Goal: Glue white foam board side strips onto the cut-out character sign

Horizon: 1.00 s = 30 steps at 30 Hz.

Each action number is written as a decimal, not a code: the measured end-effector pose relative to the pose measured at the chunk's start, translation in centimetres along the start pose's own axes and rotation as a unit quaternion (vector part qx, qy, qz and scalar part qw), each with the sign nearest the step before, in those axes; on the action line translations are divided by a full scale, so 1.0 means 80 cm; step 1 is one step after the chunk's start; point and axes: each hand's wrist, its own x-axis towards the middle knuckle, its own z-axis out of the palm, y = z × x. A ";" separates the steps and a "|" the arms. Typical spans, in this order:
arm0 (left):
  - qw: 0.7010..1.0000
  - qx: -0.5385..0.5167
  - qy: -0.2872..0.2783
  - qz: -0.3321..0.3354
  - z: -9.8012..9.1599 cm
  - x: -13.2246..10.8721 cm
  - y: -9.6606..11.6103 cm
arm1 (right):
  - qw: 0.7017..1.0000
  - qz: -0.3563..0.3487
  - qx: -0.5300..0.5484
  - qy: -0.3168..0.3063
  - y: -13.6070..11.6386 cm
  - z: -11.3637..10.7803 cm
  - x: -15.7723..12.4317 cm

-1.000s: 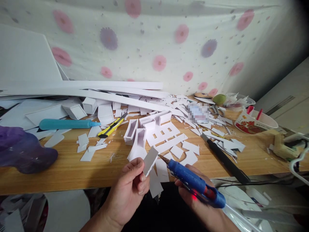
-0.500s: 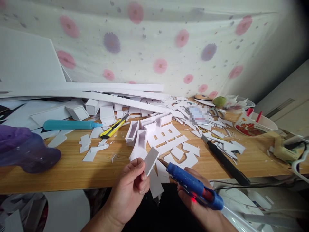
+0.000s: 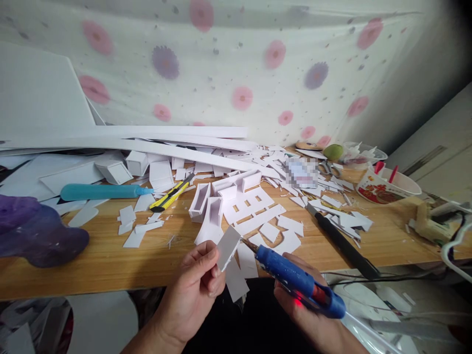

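Note:
My left hand (image 3: 197,290) pinches a small white foam board piece (image 3: 229,246) between thumb and fingers, tilted above the table's front edge. Along the piece's right edge runs a rough line of glue. My right hand (image 3: 298,290) is wrapped round a blue hot glue gun (image 3: 291,270) with a red light glowing near its grip. Its metal nozzle points left at the upper right corner of the piece. Just beyond lie white box-shaped parts (image 3: 215,214) and a flat panel with cut-out windows (image 3: 246,204).
On the wooden table (image 3: 147,265) lie a yellow utility knife (image 3: 171,194), a turquoise bottle (image 3: 101,192), a black-handled knife (image 3: 342,241) and many white scraps. A purple object (image 3: 40,231) is at left, a paper bowl (image 3: 387,187) at right.
The nozzle has shifted slightly up along the edge of the board piece to its upper corner. The whole view has moved a little; both hands keep their hold.

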 end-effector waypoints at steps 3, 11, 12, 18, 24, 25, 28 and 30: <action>1.000 0.015 0.003 0.002 -0.002 -0.001 0.002 | 0.999 -0.031 -0.001 0.032 0.008 0.005 0.003; 0.948 0.298 -0.020 0.112 -0.020 -0.003 0.040 | 0.975 0.027 0.213 -0.056 0.012 -0.007 0.008; 0.933 0.336 -0.022 0.129 -0.022 -0.004 0.045 | 0.970 0.045 0.228 -0.068 0.010 -0.011 0.007; 0.890 0.432 -0.025 0.146 -0.024 -0.002 0.057 | 0.979 0.044 0.185 -0.077 0.000 -0.020 0.014; 0.882 0.442 -0.037 0.159 -0.015 -0.004 0.062 | 0.981 0.016 0.180 -0.076 -0.005 -0.024 0.020; 0.881 0.443 -0.040 0.161 -0.014 -0.005 0.063 | 0.981 0.014 0.173 -0.082 -0.006 -0.025 0.020; 0.885 0.434 -0.044 0.161 -0.012 -0.006 0.064 | 0.982 0.017 0.161 -0.093 -0.008 -0.025 0.019; 0.890 0.426 -0.042 0.155 -0.012 -0.006 0.064 | 0.982 0.027 0.159 -0.093 -0.009 -0.024 0.019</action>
